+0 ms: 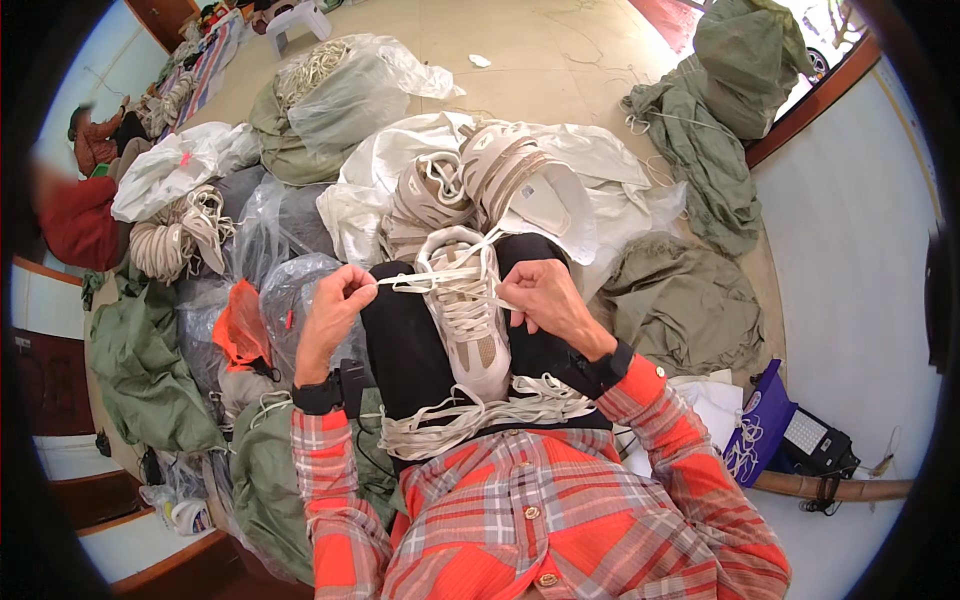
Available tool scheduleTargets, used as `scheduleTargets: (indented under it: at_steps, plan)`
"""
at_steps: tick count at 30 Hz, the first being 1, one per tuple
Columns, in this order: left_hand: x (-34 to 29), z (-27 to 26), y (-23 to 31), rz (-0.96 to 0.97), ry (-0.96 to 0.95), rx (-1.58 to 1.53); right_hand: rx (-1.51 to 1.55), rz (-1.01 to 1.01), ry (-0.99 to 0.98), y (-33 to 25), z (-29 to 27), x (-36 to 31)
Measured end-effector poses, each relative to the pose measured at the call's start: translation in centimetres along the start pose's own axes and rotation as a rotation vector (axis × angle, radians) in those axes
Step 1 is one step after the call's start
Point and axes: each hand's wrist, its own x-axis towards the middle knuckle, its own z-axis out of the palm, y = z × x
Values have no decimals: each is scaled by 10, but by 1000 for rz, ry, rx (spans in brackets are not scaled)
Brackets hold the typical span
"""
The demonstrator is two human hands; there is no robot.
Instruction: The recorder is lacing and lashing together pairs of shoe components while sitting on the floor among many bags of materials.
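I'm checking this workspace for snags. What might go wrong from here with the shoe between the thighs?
A hard tug by the left hand on the lace might tip the shoe. The loose laces across the lap could slip off or tangle. The piled shoes by the knees might topple if bumped.

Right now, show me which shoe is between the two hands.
The beige shoe nearest the plaid shirt, toe toward it; left hand and right hand pinch lace at either side. Other shoes are piled farther off.
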Motion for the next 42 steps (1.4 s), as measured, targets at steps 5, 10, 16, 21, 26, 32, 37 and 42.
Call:
scheduleTargets:
  at_steps: [5, 10, 16, 21, 26, 32, 37, 42]
  plan:
    - [12, 25, 44, 61, -192, -77, -148, -128, 123, 10, 9, -5]
    - [30, 63, 76, 64, -518, -234, -717, -561, 232, 5, 25, 5]
    - [82, 101, 16, 432, -168, 603, -787, -714, 117, 8, 26, -5]
    - [70, 105, 29, 453, 59, 162, -519, -748, 324, -22, 6, 15]
    - [27, 84, 68, 308, 124, -189, -360, -603, 250, -43, -1, 49]
    - [8, 75, 64, 199, 140, -196, -336, -596, 147, -54, 16, 37]
    - [-16, 83, 82, 308, 147, -163, -470, -844, 185, -59, 29, 3]
    - [-13, 61, 64, 292, -339, -188, -476, -806, 51, -61, 8, -16]
